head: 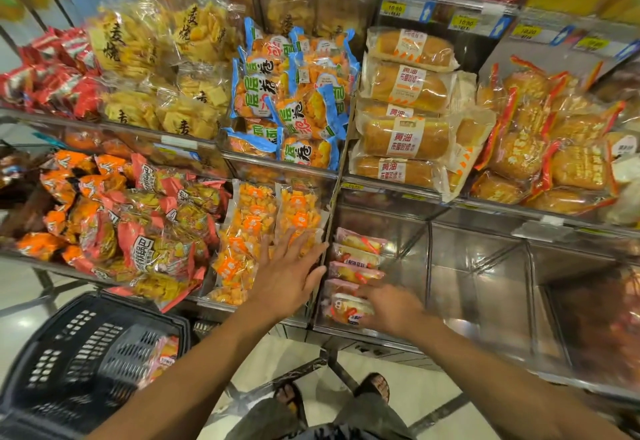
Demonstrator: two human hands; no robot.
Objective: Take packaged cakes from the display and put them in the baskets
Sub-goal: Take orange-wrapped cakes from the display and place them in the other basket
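Reaching into the lower bin point(405, 259), your right hand point(391, 308) lies on the nearest packaged cake point(348, 311); blur hides whether its fingers grip. Your left hand point(289, 273), at ten o'clock, is spread wide. Next: grip, then swing to the basket point(86, 353) at eight o'clock.

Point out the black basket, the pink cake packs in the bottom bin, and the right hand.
black basket point(69, 342), head view, on its perforated side wall.
pink cake packs point(356, 271), head view, on the middle pack's wrapper.
right hand point(393, 308), head view, on the back of the hand.
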